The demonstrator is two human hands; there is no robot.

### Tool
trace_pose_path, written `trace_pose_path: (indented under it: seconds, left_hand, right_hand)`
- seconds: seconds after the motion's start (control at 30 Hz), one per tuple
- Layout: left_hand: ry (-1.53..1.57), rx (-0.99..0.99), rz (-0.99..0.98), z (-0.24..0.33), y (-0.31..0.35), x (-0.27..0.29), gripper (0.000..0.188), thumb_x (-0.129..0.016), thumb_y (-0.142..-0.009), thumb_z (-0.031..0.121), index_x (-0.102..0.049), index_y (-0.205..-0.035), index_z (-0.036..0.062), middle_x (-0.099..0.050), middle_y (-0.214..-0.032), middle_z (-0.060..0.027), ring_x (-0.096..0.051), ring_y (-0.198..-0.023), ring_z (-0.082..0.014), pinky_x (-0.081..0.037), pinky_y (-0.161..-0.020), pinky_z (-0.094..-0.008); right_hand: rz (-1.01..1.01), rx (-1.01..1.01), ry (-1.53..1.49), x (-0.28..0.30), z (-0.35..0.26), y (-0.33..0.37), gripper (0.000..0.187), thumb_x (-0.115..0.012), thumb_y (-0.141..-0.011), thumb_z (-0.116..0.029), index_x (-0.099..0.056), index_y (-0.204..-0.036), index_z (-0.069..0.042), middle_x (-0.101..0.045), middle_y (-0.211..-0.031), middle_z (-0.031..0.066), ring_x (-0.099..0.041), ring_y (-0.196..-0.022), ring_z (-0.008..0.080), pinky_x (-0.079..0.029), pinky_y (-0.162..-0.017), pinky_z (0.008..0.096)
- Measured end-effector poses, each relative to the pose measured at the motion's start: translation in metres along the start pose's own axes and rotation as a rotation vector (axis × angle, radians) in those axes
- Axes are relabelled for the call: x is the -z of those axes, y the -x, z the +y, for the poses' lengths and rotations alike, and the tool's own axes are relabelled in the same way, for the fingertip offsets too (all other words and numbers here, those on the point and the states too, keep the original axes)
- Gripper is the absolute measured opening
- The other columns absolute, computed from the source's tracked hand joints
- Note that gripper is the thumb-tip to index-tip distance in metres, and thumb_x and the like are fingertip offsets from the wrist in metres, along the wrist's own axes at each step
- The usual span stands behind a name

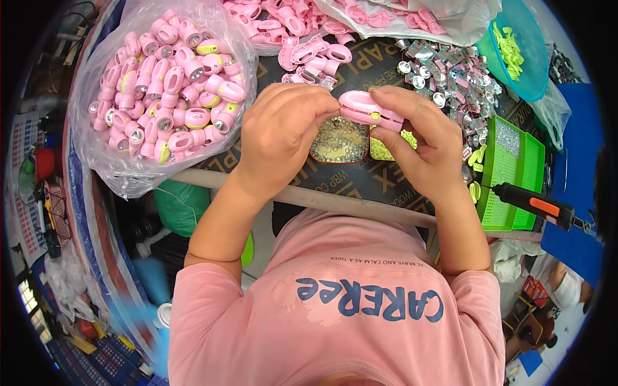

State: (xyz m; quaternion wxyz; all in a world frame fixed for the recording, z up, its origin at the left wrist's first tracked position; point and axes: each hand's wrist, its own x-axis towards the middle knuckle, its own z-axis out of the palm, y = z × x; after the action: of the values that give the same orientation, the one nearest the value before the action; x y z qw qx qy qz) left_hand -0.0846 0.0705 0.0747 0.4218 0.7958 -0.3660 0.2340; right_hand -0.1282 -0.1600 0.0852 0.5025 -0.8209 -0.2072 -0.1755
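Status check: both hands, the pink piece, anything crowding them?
Left hand and right hand both grip the pink casing. Held above the small tin of rings. Nothing between the hands.

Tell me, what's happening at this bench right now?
A person holds one pink plastic casing between both hands, the left hand pinching its end and the right hand gripping it from the other side, above a small tin of tiny parts. A clear bag of finished pink pieces sits to the left, an electric screwdriver lies at right.

Glossy plastic, shiny metal
Smooth pink plastic shell [368,108]; clear crinkly plastic bag [109,161]; shiny metal reflectors [450,71]; matt green tray [508,174].
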Motion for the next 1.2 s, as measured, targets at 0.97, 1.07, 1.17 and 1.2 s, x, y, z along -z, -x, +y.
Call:
trace_pose_path:
  seconds: [0.97, 1.07, 1.17, 1.2]
  left_hand:
    - [0.19, -0.16, -0.055, 0.0, -0.02, -0.01, 0.054, -0.084, -0.074, 0.006, -0.069, -0.126, 0.0017, -0.075, -0.119, -0.0139, -0.074, -0.103, -0.03, -0.059, -0.089, -0.0382]
    - [0.169, -0.138, -0.101, -0.003, -0.018, -0.008, 0.052, -0.084, -0.076, 0.008, -0.068, -0.126, 0.0035, -0.073, -0.12, -0.0143, -0.072, -0.104, -0.032, -0.06, -0.088, -0.0401]
    - [0.238, -0.085, -0.119, -0.001, -0.018, -0.01, 0.05, -0.083, -0.077, 0.006, -0.067, -0.124, 0.0024, -0.072, -0.116, -0.0156, -0.071, -0.103, -0.0341, -0.059, -0.087, -0.041]
    - [0.243, -0.09, -0.124, 0.002, -0.019, -0.01, 0.05, -0.083, -0.077, 0.006, -0.067, -0.124, 0.0024, -0.072, -0.116, -0.0156, -0.071, -0.103, -0.0341, -0.059, -0.087, -0.041]
  right_hand:
    - [0.066, 0.071, 0.003, 0.001, -0.008, -0.001, 0.044, -0.082, -0.081, -0.001, -0.065, -0.122, -0.001, -0.069, -0.115, 0.0146, -0.068, -0.096, 0.0265, -0.055, -0.08, 0.0335]
    - [-0.024, 0.02, 0.004, 0.006, -0.007, -0.003, 0.045, -0.082, -0.083, -0.005, -0.062, -0.123, 0.0, -0.068, -0.112, 0.0128, -0.066, -0.091, 0.0272, -0.054, -0.08, 0.0351]
    - [-0.043, 0.123, 0.156, 0.009, -0.013, -0.007, 0.042, -0.082, -0.082, -0.006, -0.062, -0.119, -0.001, -0.068, -0.108, 0.0132, -0.064, -0.091, 0.0326, -0.053, -0.082, 0.0389]
    - [-0.033, 0.15, 0.134, 0.008, -0.015, -0.008, 0.041, -0.081, -0.081, -0.007, -0.061, -0.115, -0.001, -0.067, -0.105, 0.0143, -0.063, -0.092, 0.036, -0.051, -0.083, 0.0415]
